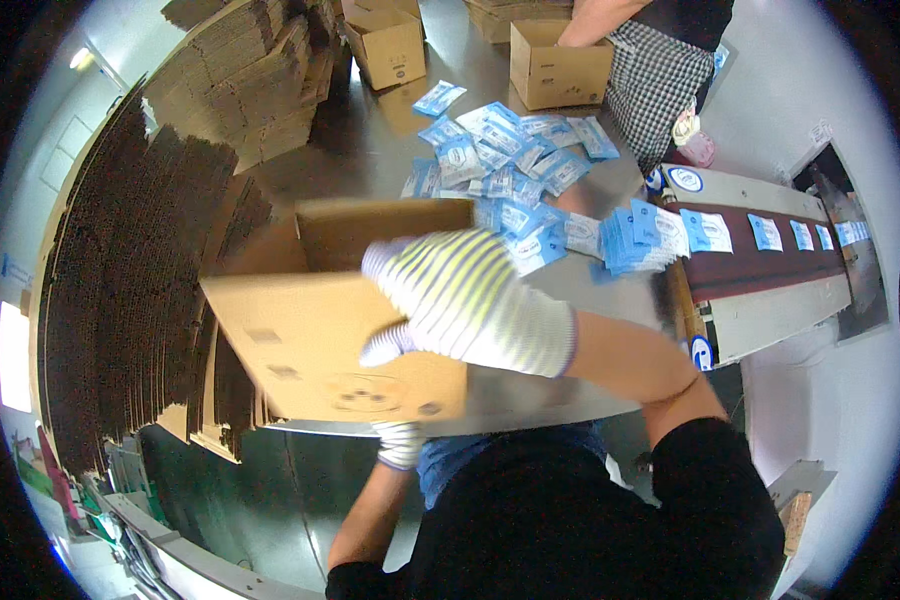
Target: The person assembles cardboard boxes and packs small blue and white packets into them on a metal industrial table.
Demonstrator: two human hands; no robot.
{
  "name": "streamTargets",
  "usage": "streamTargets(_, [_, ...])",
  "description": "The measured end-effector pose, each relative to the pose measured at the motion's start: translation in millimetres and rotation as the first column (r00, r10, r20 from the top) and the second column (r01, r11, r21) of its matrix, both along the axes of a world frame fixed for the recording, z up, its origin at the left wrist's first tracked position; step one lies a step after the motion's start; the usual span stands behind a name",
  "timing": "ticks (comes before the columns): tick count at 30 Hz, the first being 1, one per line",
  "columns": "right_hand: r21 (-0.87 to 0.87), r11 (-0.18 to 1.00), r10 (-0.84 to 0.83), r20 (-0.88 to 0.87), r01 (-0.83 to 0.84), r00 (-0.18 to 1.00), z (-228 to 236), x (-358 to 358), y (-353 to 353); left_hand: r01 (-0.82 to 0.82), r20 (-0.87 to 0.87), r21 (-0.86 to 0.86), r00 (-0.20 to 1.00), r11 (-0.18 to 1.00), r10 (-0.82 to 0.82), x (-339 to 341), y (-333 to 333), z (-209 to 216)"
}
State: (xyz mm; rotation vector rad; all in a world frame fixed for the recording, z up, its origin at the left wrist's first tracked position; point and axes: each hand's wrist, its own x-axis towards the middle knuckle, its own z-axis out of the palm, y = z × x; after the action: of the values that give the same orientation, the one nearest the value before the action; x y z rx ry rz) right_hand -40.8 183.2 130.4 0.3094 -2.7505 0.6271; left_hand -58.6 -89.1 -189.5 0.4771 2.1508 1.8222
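A brown cardboard box (pixel 315 340) with an open top is tilted at the near edge of the metal table. My right hand (pixel 470 300), in a white knit glove with yellow and dark stripes, grips its right side near the rim, the thumb against the front panel. My left hand (pixel 400 446), gloved too, is at the box's lower edge; its fingers are hidden behind the cardboard. Past the box lies a loose pile of small blue-and-white sachets (pixel 510 150). A fanned stack of the same sachets (pixel 635 240) sits at the conveyor's end.
Tall stacks of flattened cardboard (pixel 130 290) line the left side. A conveyor (pixel 760 275) carrying single sachets comes in from the right. At the far side stand an open box (pixel 388 55) and another box (pixel 560 75), into which a co-worker's arm (pixel 595 20) reaches.
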Motion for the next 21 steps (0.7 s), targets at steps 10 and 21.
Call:
streamTargets(10, [0.448, 0.758, 0.564, -0.085, -0.475, 0.821, -128.4, -15.1, 40.5, -0.284, -0.601, -0.797, 0.292, 0.532, -0.744, -28.1, -4.7, 274.8])
streamTargets(21, [0.518, 0.827, -0.365, 0.79, -0.218, 0.492, -117.9, 96.5, 349.9, 0.047, -0.415, -0.898, 0.239, 0.437, -0.878, -27.3, 47.1, 253.7])
